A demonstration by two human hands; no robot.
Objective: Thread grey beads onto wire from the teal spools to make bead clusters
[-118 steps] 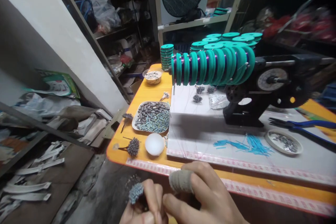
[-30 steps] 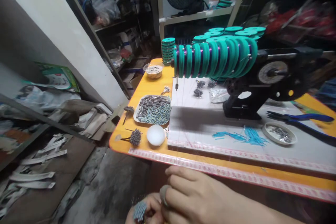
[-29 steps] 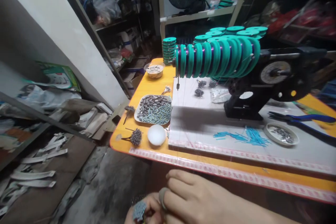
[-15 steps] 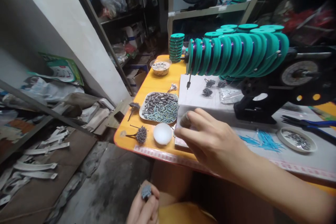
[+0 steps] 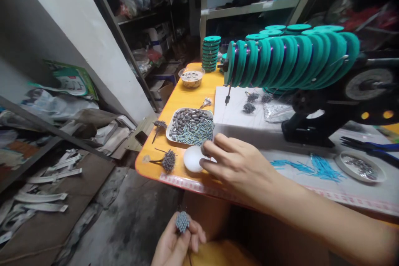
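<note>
My bench is an orange-topped table (image 5: 183, 99) with a printed measuring strip (image 5: 187, 181) along its near edge. A white board (image 5: 246, 122) covers most of the top. On the bare orange part: a metal tray (image 5: 190, 126) of grey and pale blue tubular pieces, a white round dish (image 5: 192, 158) just beside it toward me, two spiky grey bundles (image 5: 168, 160) at the left edge, a small bowl (image 5: 191, 77) at the far end, and a stack of teal spools (image 5: 211, 48). On the board: a black winding machine (image 5: 314, 122) carrying teal discs, loose blue strands (image 5: 311, 164), a shallow round dish (image 5: 360, 167), and blue-handled pliers (image 5: 370, 147).
</note>
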